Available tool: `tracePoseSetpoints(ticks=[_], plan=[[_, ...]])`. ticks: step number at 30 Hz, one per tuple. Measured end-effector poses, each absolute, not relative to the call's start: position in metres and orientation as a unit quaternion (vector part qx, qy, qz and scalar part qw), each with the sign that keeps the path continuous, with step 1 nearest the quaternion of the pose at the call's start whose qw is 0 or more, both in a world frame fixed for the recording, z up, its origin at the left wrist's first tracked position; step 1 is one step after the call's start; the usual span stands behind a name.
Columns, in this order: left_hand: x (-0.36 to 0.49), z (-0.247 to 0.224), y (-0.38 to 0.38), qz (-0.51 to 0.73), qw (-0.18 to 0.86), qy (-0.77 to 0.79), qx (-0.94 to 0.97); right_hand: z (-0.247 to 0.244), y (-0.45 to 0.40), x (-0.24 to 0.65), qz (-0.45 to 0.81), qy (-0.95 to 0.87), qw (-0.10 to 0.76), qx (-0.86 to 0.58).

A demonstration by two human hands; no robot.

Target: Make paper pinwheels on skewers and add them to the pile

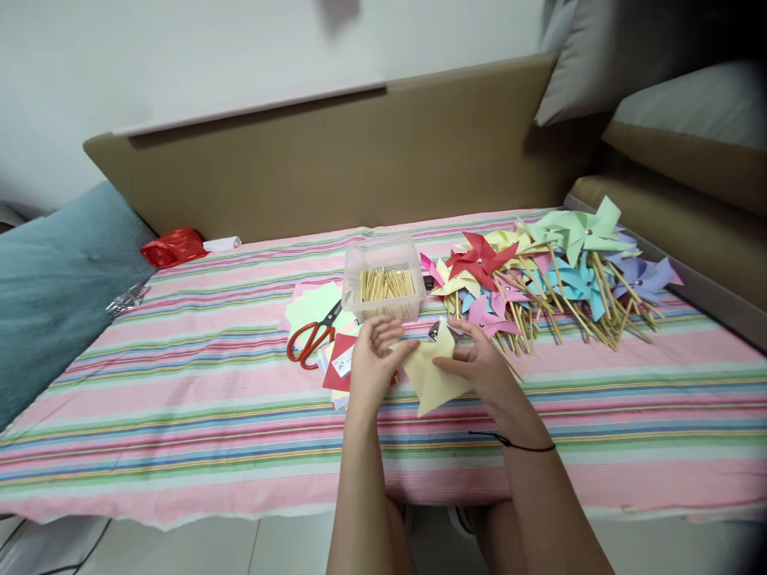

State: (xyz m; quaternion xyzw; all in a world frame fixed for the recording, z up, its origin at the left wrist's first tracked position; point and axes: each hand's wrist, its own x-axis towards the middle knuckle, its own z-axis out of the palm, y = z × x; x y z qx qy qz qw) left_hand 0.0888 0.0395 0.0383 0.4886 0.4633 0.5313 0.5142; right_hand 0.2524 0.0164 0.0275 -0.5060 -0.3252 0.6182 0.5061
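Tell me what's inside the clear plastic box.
A heap of thin wooden sticks lies in the clear plastic box; anything beneath the top sticks is covered.

Two hands (376,358), one held sheet (430,382), one box (388,254), one pair of scissors (327,322) and eight-plus pinwheels (473,260) show.

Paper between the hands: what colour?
The paper is pale yellow; head view shows it best.
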Motion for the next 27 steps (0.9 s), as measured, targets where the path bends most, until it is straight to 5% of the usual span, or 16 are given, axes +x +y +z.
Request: tracePoseSetpoints(ticks=[10, 27], plan=[[0.1, 0.042, 0.031, 0.5, 0.659, 0.436, 0.355, 0.026, 0.021, 0.243, 0.579, -0.268, 0.602, -0.48], [0.113, 0.044, 0.028, 0.531, 0.559, 0.519, 0.369, 0.028, 0.018, 0.241, 0.576, -0.317, 0.571, -0.492]])
